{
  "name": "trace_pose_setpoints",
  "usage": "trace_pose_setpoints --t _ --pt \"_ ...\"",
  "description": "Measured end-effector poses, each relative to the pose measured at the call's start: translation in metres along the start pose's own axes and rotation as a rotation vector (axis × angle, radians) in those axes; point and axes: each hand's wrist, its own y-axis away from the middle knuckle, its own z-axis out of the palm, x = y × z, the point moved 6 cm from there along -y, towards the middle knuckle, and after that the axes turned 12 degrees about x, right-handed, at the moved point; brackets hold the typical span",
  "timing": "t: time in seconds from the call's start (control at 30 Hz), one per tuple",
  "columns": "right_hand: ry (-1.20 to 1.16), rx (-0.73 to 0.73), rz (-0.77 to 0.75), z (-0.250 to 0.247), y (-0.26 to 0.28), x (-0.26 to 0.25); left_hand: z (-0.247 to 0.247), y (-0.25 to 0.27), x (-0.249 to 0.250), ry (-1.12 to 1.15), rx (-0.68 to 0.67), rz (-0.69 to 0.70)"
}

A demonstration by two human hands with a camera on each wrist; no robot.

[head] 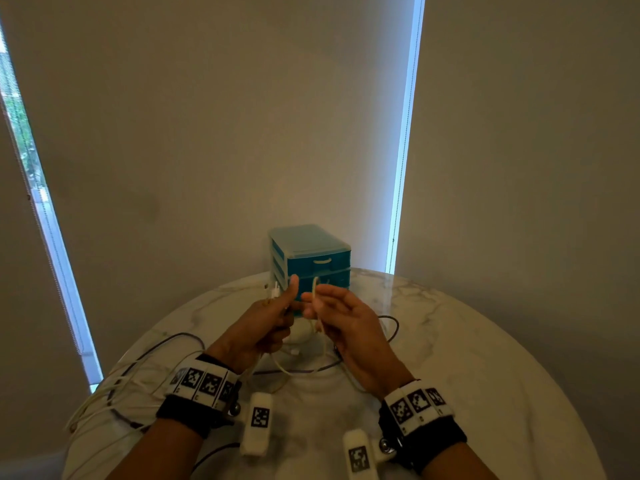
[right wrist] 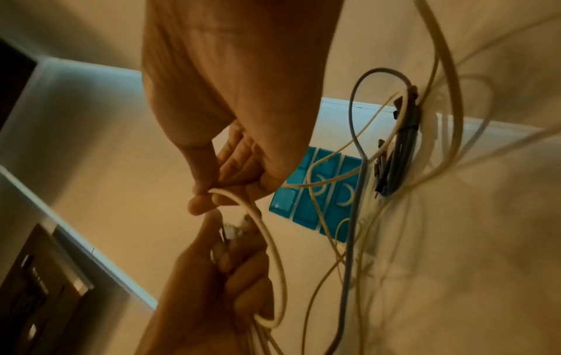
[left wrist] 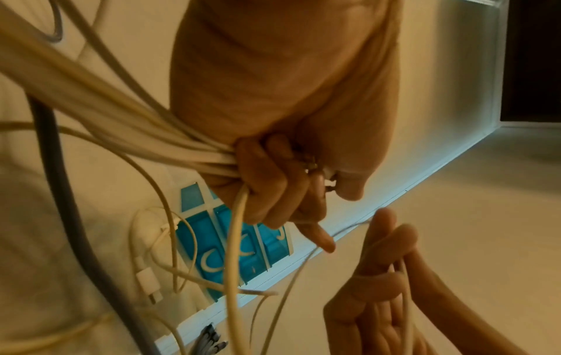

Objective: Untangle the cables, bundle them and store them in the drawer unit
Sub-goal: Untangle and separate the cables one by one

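Observation:
My left hand [head: 273, 320] is raised above the table, fist closed round a bundle of several white cables [left wrist: 145, 141], thumb up; small plugs stick out of the fist top [head: 275, 289]. My right hand [head: 329, 306] is close beside it and pinches one white cable [right wrist: 240, 199] between thumb and forefinger; that cable loops down to the left fist. A grey cable [head: 156, 344] lies in loops on the table. The teal drawer unit [head: 311, 258] stands behind the hands with its drawers closed.
The round marble table [head: 467, 341] stands against a blind-covered window. A white plug [left wrist: 148, 283] and loose white cable [head: 104, 393] lie at the left edge. A dark bunch of small cable ends [right wrist: 397, 153] lies near the unit.

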Motion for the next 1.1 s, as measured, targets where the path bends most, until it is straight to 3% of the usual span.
trace_pose_setpoints --t 0.17,0.27,0.4,0.47,0.6,0.73,0.9,1.0,1.1 --pt "0.187 -0.155 0.023 0.008 0.006 0.008 -0.014 -0.003 0.007 0.116 0.030 0.060" --pt "0.221 -0.160 0.061 0.005 0.006 0.014 -0.019 -0.005 0.011 0.150 0.067 0.138" --pt "0.295 0.102 0.211 -0.030 -0.014 0.035 -0.026 -0.004 0.023 0.310 0.117 0.272" --pt "0.212 0.208 0.322 -0.049 -0.022 0.041 -0.035 -0.003 0.031 0.445 0.127 0.327" --pt "0.156 0.360 0.336 -0.068 -0.024 0.037 -0.042 0.002 0.038 0.531 0.059 0.352" --pt "0.107 0.304 0.394 -0.051 -0.019 0.044 -0.019 0.011 0.034 0.355 -0.100 0.328" --pt "-0.148 0.396 0.273 -0.053 -0.021 0.034 -0.002 0.027 0.027 -0.024 -0.292 0.272" --pt "-0.278 0.526 0.129 -0.075 -0.028 0.015 -0.008 0.022 0.017 -0.306 -0.240 0.198" --pt "-0.328 0.532 -0.007 -0.088 -0.033 -0.007 -0.021 0.006 0.007 -0.384 -0.085 0.104"
